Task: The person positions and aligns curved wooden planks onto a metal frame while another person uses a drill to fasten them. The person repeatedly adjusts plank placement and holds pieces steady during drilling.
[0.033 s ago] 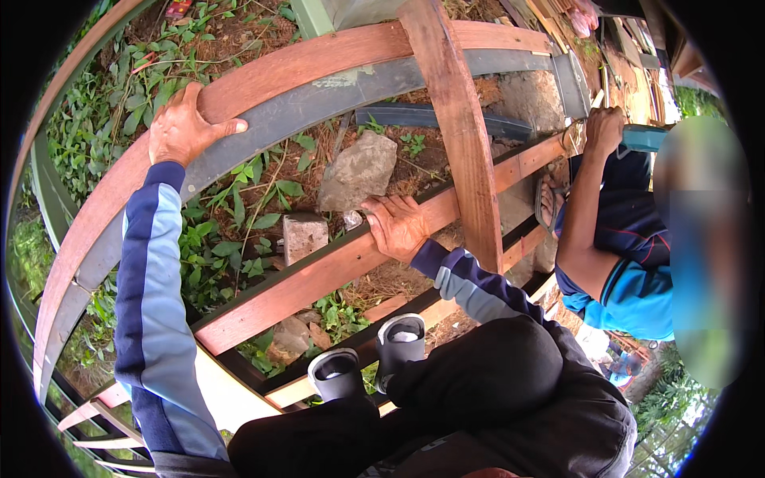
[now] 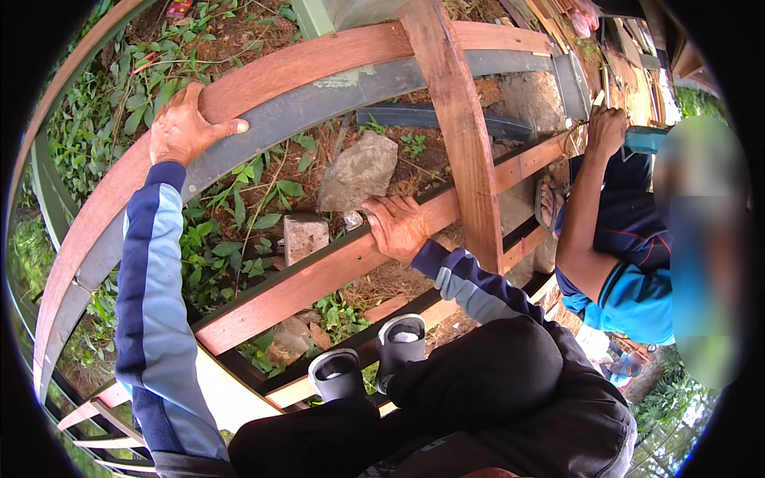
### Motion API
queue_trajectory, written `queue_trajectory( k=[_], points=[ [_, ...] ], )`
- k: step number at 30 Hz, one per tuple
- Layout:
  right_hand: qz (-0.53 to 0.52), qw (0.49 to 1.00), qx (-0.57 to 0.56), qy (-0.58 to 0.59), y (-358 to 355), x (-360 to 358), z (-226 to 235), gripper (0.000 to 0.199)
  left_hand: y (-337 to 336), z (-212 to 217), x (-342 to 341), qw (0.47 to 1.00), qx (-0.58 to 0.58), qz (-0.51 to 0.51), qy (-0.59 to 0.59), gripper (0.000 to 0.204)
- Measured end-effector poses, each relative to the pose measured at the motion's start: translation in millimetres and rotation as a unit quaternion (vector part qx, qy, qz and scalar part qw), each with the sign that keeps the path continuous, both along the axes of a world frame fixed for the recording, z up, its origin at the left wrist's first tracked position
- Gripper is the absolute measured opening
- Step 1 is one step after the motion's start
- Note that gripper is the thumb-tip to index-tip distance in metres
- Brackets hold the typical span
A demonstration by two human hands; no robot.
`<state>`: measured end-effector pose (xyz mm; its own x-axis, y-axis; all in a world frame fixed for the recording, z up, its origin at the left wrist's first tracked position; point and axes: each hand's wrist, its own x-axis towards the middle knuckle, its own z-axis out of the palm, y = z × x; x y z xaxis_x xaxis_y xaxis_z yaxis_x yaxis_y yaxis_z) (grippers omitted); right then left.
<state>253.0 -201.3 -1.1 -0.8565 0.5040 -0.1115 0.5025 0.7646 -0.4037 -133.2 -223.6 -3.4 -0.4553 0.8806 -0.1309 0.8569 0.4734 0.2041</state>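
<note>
My left hand [image 2: 182,131] grips a long reddish wooden plank [image 2: 303,57], its fingers over the far edge and its thumb reaching toward the grey beam [image 2: 295,115] along the plank's near side. My right hand [image 2: 396,229] is closed over a nearer wooden batten [image 2: 299,295] with a dark side, its fingers across the top. Another wooden board [image 2: 454,119] crosses both of these members just right of my right hand. At the right, a co-worker's hand [image 2: 608,130] is closed near the batten's far end, beside a blue-green object [image 2: 645,139] that I cannot make out.
Between the timbers lie rocks [image 2: 358,170], a concrete block [image 2: 305,237] and leafy plants. My shoes [image 2: 401,338] rest by another lower batten [image 2: 434,315]. The co-worker [image 2: 625,279] crouches close on the right. Loose boards [image 2: 629,88] lie beyond at the upper right.
The co-worker's hand has shifted slightly to the right. Both my hands stay in the same places on the plank and the batten.
</note>
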Motion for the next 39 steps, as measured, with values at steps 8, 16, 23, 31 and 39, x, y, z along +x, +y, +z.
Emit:
queue_trajectory(
  k=[8,16,23,31,39],
  points=[
    [0.005,1.0,0.01,0.024,5.1,-1.3,-3.7,0.024,4.9,-2.2,-3.2,1.0,0.005,-0.004,0.0,0.098],
    [0.006,0.999,0.013,0.029,6.1,-1.9,-4.5,0.023,6.2,-1.8,-2.8,1.0,-0.001,-0.009,0.02,0.098],
    [0.004,0.999,0.019,0.029,6.2,-1.0,-4.6,0.022,6.1,2.0,-2.6,1.0,-0.002,-0.013,0.001,0.094],
    [-0.001,1.0,-0.006,0.012,4.3,-1.1,-1.0,0.028,6.0,3.3,-1.6,1.0,0.007,-0.013,-0.005,0.097],
    [0.006,1.0,-0.023,-0.006,4.6,-2.1,3.1,0.037,5.2,-0.8,-2.1,1.0,0.015,-0.02,0.011,0.097]
  ],
)
